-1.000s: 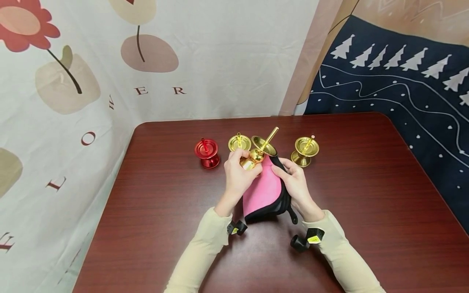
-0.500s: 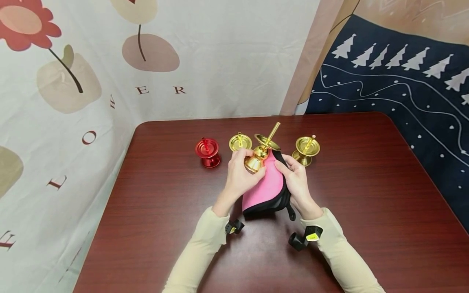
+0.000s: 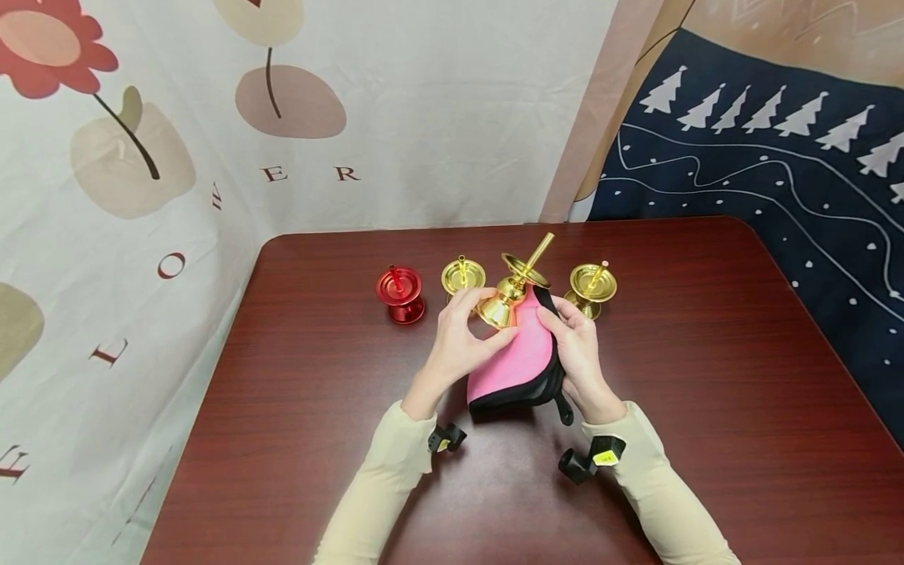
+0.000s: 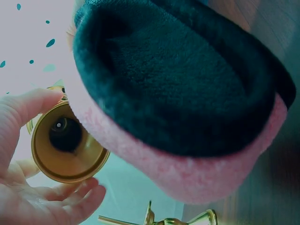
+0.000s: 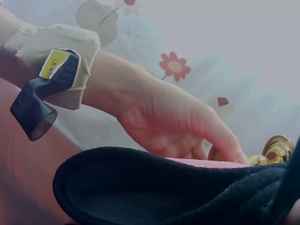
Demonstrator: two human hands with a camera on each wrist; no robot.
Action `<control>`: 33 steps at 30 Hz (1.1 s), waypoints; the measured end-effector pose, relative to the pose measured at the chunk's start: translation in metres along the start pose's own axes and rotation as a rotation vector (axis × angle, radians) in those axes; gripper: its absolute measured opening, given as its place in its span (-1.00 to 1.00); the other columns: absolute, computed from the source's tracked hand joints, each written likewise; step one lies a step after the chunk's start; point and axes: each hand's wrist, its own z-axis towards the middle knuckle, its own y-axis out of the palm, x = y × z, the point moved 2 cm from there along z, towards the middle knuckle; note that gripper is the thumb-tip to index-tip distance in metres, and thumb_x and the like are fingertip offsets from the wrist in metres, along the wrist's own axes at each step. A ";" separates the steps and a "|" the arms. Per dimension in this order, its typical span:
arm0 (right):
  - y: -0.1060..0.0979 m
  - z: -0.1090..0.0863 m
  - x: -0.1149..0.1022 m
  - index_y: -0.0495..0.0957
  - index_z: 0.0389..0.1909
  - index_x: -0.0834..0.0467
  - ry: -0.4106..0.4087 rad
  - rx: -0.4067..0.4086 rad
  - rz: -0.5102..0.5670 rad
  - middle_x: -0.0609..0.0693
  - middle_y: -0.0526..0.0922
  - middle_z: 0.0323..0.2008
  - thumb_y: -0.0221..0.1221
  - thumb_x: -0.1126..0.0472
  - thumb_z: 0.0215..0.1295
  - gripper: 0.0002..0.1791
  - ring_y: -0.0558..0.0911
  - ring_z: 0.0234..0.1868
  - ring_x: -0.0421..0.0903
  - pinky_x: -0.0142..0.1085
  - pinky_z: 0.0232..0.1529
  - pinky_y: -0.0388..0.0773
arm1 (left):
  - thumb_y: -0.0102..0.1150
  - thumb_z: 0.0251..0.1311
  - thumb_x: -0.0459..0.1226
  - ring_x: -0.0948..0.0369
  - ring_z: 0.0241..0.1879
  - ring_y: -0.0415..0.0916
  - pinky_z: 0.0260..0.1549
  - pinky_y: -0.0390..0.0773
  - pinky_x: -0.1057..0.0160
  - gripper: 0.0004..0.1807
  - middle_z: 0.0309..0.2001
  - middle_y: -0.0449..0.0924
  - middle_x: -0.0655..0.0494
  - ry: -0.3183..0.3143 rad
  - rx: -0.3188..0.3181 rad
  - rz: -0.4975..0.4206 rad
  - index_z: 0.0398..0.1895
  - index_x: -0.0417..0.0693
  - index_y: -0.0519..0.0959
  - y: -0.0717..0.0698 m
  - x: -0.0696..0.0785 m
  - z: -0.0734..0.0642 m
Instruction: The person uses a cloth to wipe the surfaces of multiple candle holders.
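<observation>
A gold candle holder [image 3: 497,310] is tilted above the table, its spike pointing up and to the right. My left hand [image 3: 457,333] holds its flared base between thumb and fingers. In the left wrist view, the hollow underside of the base [image 4: 77,161] faces the camera. Against the holder's right side lies a pink cloth pouch [image 3: 515,361] with black lining, black edging and a small loop. My right hand [image 3: 577,353] grips the pouch's right edge, thumb on top; its other fingers are mostly hidden. The pouch's dark opening [image 5: 122,197] fills the bottom of the right wrist view.
Behind my hands, a red candle holder [image 3: 399,290] stands at left, a second gold candle holder [image 3: 457,275] in the middle, partly covered by my left hand, and another gold holder [image 3: 593,284] at right. The dark red tabletop [image 3: 706,353] ends at printed hanging cloths [image 3: 452,118].
The tilted candle holder has shifted a little to the right and up against the pouch. My left thumb and fingers have spread, baring more of its base. My right hand has moved slightly right.
</observation>
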 end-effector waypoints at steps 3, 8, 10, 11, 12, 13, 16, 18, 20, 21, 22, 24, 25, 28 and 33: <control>0.000 -0.001 0.000 0.57 -0.29 0.06 -0.003 -0.001 0.019 -0.11 0.65 -0.44 0.05 0.37 0.30 -0.82 0.61 -0.46 -0.25 -0.43 -0.45 0.54 | 0.51 -0.21 -0.24 0.18 -0.17 0.47 -0.21 0.57 0.18 -0.43 -0.14 0.56 -0.03 -0.034 -0.001 -0.046 -0.06 -0.22 0.54 0.000 0.000 -0.001; 0.002 -0.003 -0.002 0.57 -0.33 0.04 -0.006 -0.003 0.043 -0.10 0.65 -0.45 0.03 0.38 0.31 -0.79 0.62 -0.46 -0.24 -0.43 -0.45 0.55 | 0.53 -0.26 -0.29 0.19 -0.14 0.53 -0.13 0.55 0.28 -0.40 -0.11 0.60 -0.01 -0.085 0.025 -0.113 -0.03 -0.19 0.56 0.000 0.000 -0.001; 0.003 -0.004 -0.002 0.56 -0.33 0.04 -0.009 0.001 0.053 -0.09 0.64 -0.46 0.03 0.38 0.31 -0.80 0.62 -0.48 -0.24 -0.43 -0.47 0.54 | 0.54 -0.28 -0.31 0.16 -0.12 0.54 -0.10 0.54 0.26 -0.36 -0.08 0.60 -0.04 -0.124 0.048 -0.139 0.00 -0.22 0.52 0.002 0.000 -0.002; 0.004 -0.004 -0.003 0.56 -0.33 0.05 -0.012 0.005 0.060 -0.09 0.64 -0.46 0.03 0.38 0.31 -0.80 0.61 -0.48 -0.24 -0.43 -0.47 0.54 | 0.55 -0.30 -0.32 0.15 -0.09 0.54 -0.07 0.53 0.24 -0.32 -0.07 0.60 -0.04 -0.152 0.061 -0.157 0.02 -0.24 0.50 0.002 0.000 -0.003; 0.004 -0.005 -0.003 0.56 -0.34 0.05 -0.015 0.007 0.068 -0.09 0.63 -0.46 0.03 0.39 0.32 -0.80 0.61 -0.48 -0.24 -0.43 -0.47 0.54 | 0.55 -0.31 -0.33 0.14 -0.07 0.54 -0.05 0.51 0.22 -0.29 -0.05 0.59 -0.06 -0.181 0.077 -0.182 0.03 -0.26 0.46 0.003 0.000 -0.003; 0.005 -0.005 -0.004 0.55 -0.33 0.06 -0.020 0.010 0.073 -0.09 0.63 -0.47 0.03 0.39 0.31 -0.81 0.61 -0.49 -0.24 -0.43 -0.48 0.53 | 0.55 -0.32 -0.35 0.11 -0.04 0.53 -0.02 0.50 0.19 -0.25 -0.03 0.58 -0.08 -0.209 0.093 -0.213 0.05 -0.28 0.43 0.004 0.000 -0.003; 0.007 -0.006 -0.004 0.55 -0.33 0.07 -0.035 0.019 0.088 -0.09 0.63 -0.46 0.03 0.39 0.31 -0.81 0.60 -0.48 -0.23 -0.43 -0.48 0.53 | 0.54 -0.35 -0.44 0.02 0.02 0.49 0.04 0.45 0.11 -0.21 0.01 0.54 -0.18 -0.260 0.145 -0.327 0.07 -0.35 0.34 0.008 0.000 -0.005; 0.008 -0.006 -0.005 0.55 -0.32 0.07 -0.050 0.025 0.096 -0.09 0.63 -0.45 0.02 0.40 0.31 -0.81 0.60 -0.47 -0.23 -0.43 -0.46 0.53 | 0.52 -0.36 -0.50 -0.01 0.04 0.48 0.05 0.44 0.08 -0.22 0.03 0.52 -0.22 -0.257 0.174 -0.396 0.06 -0.39 0.35 0.009 0.001 -0.005; 0.008 -0.007 -0.005 0.56 -0.32 0.06 -0.064 0.034 0.102 -0.09 0.63 -0.45 0.03 0.40 0.31 -0.80 0.59 -0.47 -0.23 -0.43 -0.46 0.52 | 0.48 -0.34 -0.55 -0.01 0.03 0.48 0.03 0.46 0.10 -0.25 0.04 0.50 -0.25 -0.241 0.196 -0.448 0.06 -0.42 0.37 0.010 0.002 -0.005; 0.009 -0.007 -0.006 0.56 -0.32 0.06 -0.072 0.037 0.104 -0.09 0.63 -0.45 0.03 0.40 0.30 -0.80 0.59 -0.47 -0.23 -0.43 -0.46 0.52 | 0.46 -0.32 -0.57 0.02 0.01 0.49 0.00 0.48 0.13 -0.26 0.04 0.50 -0.26 -0.238 0.206 -0.468 0.07 -0.43 0.38 0.011 0.002 -0.005; 0.009 -0.007 -0.006 0.56 -0.32 0.06 -0.081 0.039 0.106 -0.08 0.63 -0.45 0.03 0.40 0.30 -0.80 0.59 -0.47 -0.23 -0.43 -0.46 0.52 | 0.45 -0.30 -0.58 0.06 -0.02 0.50 -0.02 0.50 0.17 -0.28 0.03 0.50 -0.26 -0.237 0.219 -0.486 0.08 -0.43 0.39 0.012 0.002 -0.005; 0.010 -0.007 -0.006 0.56 -0.31 0.07 -0.105 0.040 0.093 -0.09 0.63 -0.46 0.05 0.41 0.29 -0.81 0.58 -0.48 -0.23 -0.43 -0.46 0.51 | 0.40 -0.25 -0.60 0.15 -0.10 0.51 -0.09 0.53 0.25 -0.30 0.01 0.51 -0.26 -0.241 0.244 -0.513 0.10 -0.42 0.40 0.013 0.001 -0.005; 0.011 -0.008 -0.007 0.56 -0.30 0.09 -0.125 0.040 0.074 -0.10 0.63 -0.47 0.06 0.41 0.28 -0.83 0.58 -0.49 -0.23 -0.43 -0.47 0.51 | 0.38 -0.23 -0.61 0.19 -0.15 0.52 -0.12 0.54 0.28 -0.31 -0.01 0.52 -0.28 -0.242 0.258 -0.527 0.12 -0.43 0.39 0.014 0.001 -0.005; 0.012 -0.009 -0.008 0.56 -0.23 0.25 -0.243 0.027 -0.060 -0.12 0.64 -0.46 0.11 0.42 0.24 -0.88 0.55 -0.48 -0.28 -0.46 -0.46 0.49 | 0.32 -0.18 -0.62 0.27 -0.22 0.50 -0.17 0.54 0.32 -0.32 -0.06 0.51 -0.33 -0.233 0.308 -0.551 0.14 -0.46 0.36 0.016 0.000 -0.004; 0.014 -0.017 -0.015 0.54 -0.15 0.44 -0.605 -0.019 -0.390 0.10 0.66 -0.35 0.19 0.49 0.14 -0.77 0.53 -0.39 -0.31 -0.54 -0.37 0.45 | 0.28 -0.16 -0.63 0.28 -0.15 0.49 -0.12 0.53 0.28 -0.38 -0.05 0.48 -0.35 -0.205 0.385 -0.595 0.10 -0.52 0.36 0.016 0.000 -0.003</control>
